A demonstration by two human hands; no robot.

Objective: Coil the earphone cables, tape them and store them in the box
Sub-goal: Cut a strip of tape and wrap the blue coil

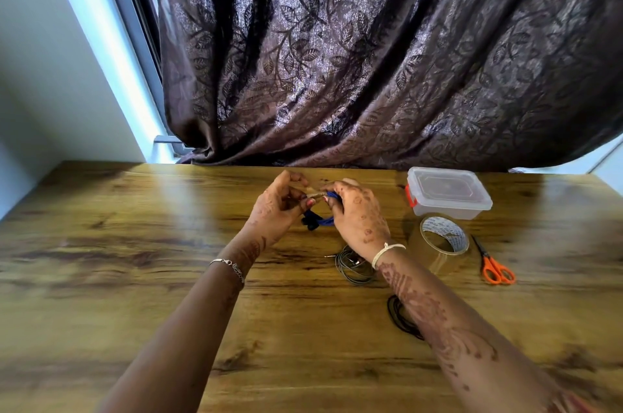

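A: Which step is this?

B: Coiling, I'd judge. The left hand (281, 206) pinches what looks like the plug end of the blue earphone cable (320, 215), and the right hand (359, 218) has its fingers (332, 201) clenched around the cable's loops. The bundle hangs above the table (135, 244), toward the middle of its far edge.

A: And the others?

B: A grey cable (352, 266) lies coiled nearer the front, partly under the right wrist. A black cable (399, 314) sits closer to the near edge, half hidden by the forearm. I see no tape on either.

A: What does the next move call for?

B: Probably finishing the loops, then reaching right for the tape roll (443, 240) and the scissors (495, 266). The box (448, 191), near the far right corner, has its lid shut and needs opening.

A: Room to work?

B: The whole left half is bare wood. The right side is crowded, and the curtain (371, 58) hangs against the far edge.
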